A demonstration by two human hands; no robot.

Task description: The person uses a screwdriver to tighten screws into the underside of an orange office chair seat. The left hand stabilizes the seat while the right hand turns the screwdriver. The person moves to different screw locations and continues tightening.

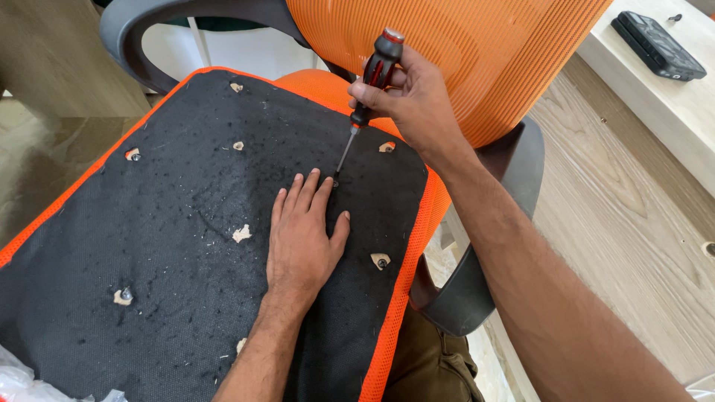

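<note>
A pale wood-plank floor [618,193] runs under an upturned orange mesh chair, its black fabric seat underside [171,223] facing up across the person's lap; a dark case [659,45] lies on a light worktop [670,104] at the far right. The left hand [302,238] lies flat and open on the fabric, steadying it; the right hand [413,100] is clamped around a red-and-black screwdriver [369,89], its tip at a screw hole [335,182] just beyond the left fingertips. This looks like driving a screw; next the tip must stay seated while the handle turns.
</note>
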